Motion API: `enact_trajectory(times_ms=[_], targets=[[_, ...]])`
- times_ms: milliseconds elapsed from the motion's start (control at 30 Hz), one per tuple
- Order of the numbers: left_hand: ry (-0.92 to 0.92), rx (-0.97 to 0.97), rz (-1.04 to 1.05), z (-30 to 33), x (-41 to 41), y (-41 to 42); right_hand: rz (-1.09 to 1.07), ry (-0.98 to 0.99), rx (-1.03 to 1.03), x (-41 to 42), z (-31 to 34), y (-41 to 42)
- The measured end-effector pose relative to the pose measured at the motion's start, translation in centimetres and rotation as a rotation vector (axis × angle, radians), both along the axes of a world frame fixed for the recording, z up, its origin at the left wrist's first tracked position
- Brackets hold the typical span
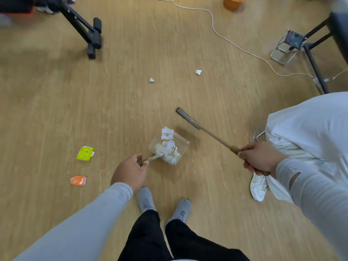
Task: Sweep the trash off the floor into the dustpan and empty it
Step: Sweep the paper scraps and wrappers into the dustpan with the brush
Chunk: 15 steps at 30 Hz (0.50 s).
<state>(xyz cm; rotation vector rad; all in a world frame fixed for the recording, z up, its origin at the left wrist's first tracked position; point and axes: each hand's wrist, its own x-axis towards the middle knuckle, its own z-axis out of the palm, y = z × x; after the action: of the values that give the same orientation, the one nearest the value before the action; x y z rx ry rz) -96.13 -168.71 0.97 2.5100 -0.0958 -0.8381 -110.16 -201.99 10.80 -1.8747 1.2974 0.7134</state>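
- Wrappers lie farthest left on the wooden floor [56,102]: a yellow-green packet [85,153] and, nearer the person, an orange packet [78,180], both well apart from the dustpan.
- The left hand [130,171] has its fingers curled round the end of the dustpan handle [152,158]; how tightly they press together cannot be told.
- The clear dustpan [168,147] rests on the floor just ahead of the person's feet, already holding white paper scraps. Its long axis runs from the handle at lower left to the open mouth at upper right, so it faces away toward the brush.
- Two crumpled white paper balls [152,80] [198,72] sit farther out, well apart from the pan.
- The brush head [187,119] hovers or rests just beyond the pan's mouth; its stick [216,138] slants from upper left down to lower right.
- The right hand [259,159] wraps all fingers round the stick's wooden grip.
- To do this sweep well, the person would likely keep the pan's lip flat on the floor, reach the brush past the paper balls, and draw short strokes back along the pan's axis; the wrappers on the left probably call for turning the mouth toward them.
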Motion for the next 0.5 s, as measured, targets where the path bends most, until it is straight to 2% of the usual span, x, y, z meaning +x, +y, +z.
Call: enact_trajectory(times_ms=[233,367,500], targets=[[-0.113,-0.099,-0.021,3.0,6.5,2.9,-0.129,-0.077,-0.085,5.9,4.0,1.4],[-0.110,-0.158,-0.006,2.1,9.1,4.5,-0.214,-0.156,-0.101,8.4,4.3,0.8],[-0.152,-0.186,-0.032,0.9,10.1,2.5,-0.227,-0.196,-0.152,11.0,4.1,-1.3]])
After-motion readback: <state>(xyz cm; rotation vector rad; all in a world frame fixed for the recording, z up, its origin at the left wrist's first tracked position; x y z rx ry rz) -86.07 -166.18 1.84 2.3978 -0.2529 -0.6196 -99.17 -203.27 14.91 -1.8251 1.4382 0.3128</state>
